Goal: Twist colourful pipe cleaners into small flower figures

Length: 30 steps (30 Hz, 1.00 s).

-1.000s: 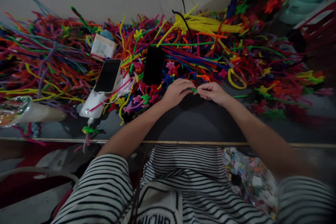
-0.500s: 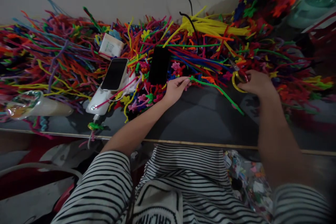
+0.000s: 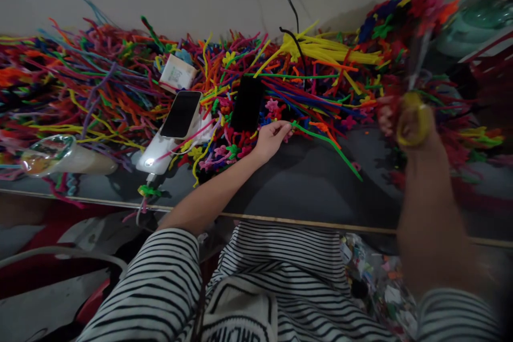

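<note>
My left hand point(image 3: 273, 140) is closed in a pinch on one end of a green pipe cleaner point(image 3: 331, 144). The pipe cleaner's long tail slants down to the right over the dark tabletop. Farther right, my right hand point(image 3: 425, 139) holds a pair of scissors point(image 3: 412, 123) with yellow and red handles. Their blades point up and away, smeared by motion. A black phone point(image 3: 247, 102) lies just beyond my left hand, among small fuzzy flowers point(image 3: 272, 107).
Pipe cleaners in many colours point(image 3: 108, 80) heap along the wall, with a yellow bundle point(image 3: 332, 49) on top. At left lie a second phone point(image 3: 181, 115), a white power bank point(image 3: 153, 157), a small box point(image 3: 178, 72) and a tipped drink cup point(image 3: 68, 156). The table edge point(image 3: 304, 220) runs before me.
My right hand has raised the scissors and swung their blades upward, moving slightly right. My left hand still pinches the green pipe cleaner. The whole view has shifted a little.
</note>
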Available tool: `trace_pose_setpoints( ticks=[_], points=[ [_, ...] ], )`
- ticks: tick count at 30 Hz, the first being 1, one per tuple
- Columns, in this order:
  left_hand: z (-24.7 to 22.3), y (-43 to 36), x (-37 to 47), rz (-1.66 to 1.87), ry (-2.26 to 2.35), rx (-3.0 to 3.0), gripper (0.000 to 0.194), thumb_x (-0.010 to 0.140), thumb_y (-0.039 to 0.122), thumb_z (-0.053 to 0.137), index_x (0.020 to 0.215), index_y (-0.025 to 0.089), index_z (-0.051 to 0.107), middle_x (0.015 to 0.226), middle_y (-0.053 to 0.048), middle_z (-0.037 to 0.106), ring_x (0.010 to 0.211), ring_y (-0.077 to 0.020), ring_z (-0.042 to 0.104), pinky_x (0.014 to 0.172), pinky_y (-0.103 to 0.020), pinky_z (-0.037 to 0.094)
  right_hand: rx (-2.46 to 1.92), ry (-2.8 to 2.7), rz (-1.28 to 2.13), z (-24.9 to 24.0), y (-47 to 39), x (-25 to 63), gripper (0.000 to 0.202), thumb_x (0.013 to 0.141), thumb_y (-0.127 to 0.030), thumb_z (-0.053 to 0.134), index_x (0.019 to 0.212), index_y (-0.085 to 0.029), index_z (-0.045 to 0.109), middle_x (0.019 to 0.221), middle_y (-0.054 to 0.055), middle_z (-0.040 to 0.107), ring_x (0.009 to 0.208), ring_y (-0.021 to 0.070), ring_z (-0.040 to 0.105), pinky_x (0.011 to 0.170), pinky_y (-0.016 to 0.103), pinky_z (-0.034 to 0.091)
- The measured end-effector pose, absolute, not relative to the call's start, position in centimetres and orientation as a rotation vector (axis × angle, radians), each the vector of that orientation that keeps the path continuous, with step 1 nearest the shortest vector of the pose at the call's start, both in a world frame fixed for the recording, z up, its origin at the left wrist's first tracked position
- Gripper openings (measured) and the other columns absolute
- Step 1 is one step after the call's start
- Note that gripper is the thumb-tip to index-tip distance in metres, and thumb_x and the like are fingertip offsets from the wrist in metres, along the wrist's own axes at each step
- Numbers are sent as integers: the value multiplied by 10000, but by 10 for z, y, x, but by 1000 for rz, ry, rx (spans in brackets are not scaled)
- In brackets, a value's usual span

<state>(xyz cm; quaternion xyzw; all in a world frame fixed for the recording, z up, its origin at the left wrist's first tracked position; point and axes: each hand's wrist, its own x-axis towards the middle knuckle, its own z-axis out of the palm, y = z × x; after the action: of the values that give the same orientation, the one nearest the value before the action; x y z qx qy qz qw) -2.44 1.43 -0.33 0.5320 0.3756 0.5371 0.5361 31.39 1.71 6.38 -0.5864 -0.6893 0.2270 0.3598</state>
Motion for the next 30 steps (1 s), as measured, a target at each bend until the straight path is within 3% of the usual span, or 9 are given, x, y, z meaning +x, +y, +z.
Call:
trace_pose_setpoints(
  ticks=[2,4,7,14,21,30],
  points=[
    [-4,14,-24,1271,849,1300,342,849,489,727,874,150,690,708,5,648,579,-59,554,568,-202,478,-1336,-1789,891,68,7,283,623,789,-691,611,1131,-175,676,937,124,642,668,157,545,551,326,393],
    [-4,14,-25,1257,812,1339,381,841,530,720,890,153,697,733,-3,657,595,-62,550,573,-203,471,-1277,-1921,976,68,-2,254,601,676,-621,773,1093,-197,686,902,74,630,736,174,563,631,320,444],
    [-1,11,-25,1234,800,1366,443,824,593,709,873,153,701,736,-9,664,630,-72,562,612,-210,475,-1339,-2041,825,62,-8,231,598,617,-631,814,1013,-202,685,802,39,614,666,176,534,594,317,443],
    [5,5,-26,1191,797,1365,528,773,679,704,788,151,701,692,-5,653,632,-73,566,639,-213,475,-1379,-2309,685,51,-10,231,454,708,-630,766,872,-217,669,706,52,616,604,201,536,539,348,407],
    [4,8,-24,1200,837,1335,564,733,709,712,767,147,704,688,-8,659,613,-66,559,619,-201,465,-1366,-2334,587,49,-12,226,499,713,-576,785,1014,-186,701,879,92,708,717,230,622,624,350,460],
    [4,7,-25,1196,832,1389,565,739,717,703,734,153,707,695,-19,682,605,-72,576,606,-206,476,-1429,-2298,564,48,-15,224,557,693,-617,768,1032,-176,739,840,88,707,668,204,614,602,323,435]
  ],
)
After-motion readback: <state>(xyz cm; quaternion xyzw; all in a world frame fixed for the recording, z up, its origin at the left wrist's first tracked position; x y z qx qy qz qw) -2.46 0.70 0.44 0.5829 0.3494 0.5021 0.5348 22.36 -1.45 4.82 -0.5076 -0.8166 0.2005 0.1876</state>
